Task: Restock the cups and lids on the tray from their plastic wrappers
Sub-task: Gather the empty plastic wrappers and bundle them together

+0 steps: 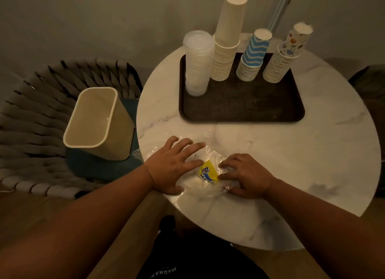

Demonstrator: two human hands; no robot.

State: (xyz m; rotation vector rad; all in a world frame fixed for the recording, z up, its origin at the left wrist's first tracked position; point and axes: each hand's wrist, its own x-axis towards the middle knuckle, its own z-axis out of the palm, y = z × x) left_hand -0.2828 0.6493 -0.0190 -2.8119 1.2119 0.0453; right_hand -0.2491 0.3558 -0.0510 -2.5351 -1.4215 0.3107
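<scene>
Both grips, left hand [175, 166] and right hand [248, 175], press spread fingers on the empty-looking plastic wrapper [206, 164] on the counter [291, 154], gripping nothing. 4 stacks stand on the tray [239, 110]. Slick film could slide off the near edge.

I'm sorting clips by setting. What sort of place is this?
Probably a home or lounge corner set up as a drinks station: a round marble table, a woven chair holding a bin, and a tray of paper cup stacks.
</scene>
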